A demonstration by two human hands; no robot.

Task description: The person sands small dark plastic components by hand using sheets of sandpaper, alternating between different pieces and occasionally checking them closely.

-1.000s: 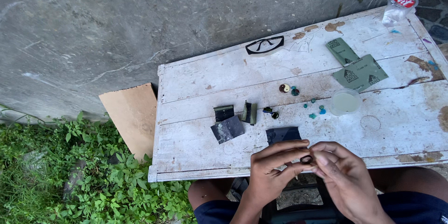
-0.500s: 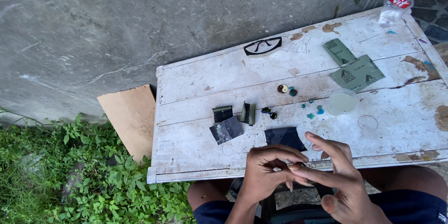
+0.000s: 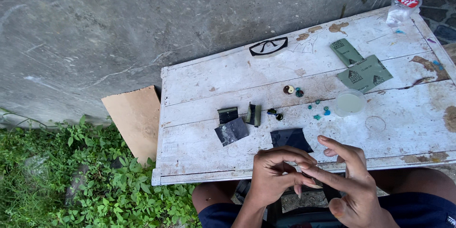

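Both hands meet over the white table's [image 3: 199, 161] near edge, left hand [image 3: 275, 175] curled round something hidden, right hand [image 3: 354, 185] loose-fingered, steadying it beside dark sandpaper [image 3: 290, 138]

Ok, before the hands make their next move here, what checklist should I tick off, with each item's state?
1. Both hands in view: ok. The left hand and right hand meet at the near table edge.
2. What the fingertips pinch: cannot tell; anything between them is hidden.
3. Dark sanding sheet within reach: ok, it lies flat just beyond the hands.
4. Small beads clear of the edge: ok, they sit mid-table.
5. Round white lid undisturbed: ok, beside the beads.
6. Safety glasses worn: not ok, they lie on the far side of the table.
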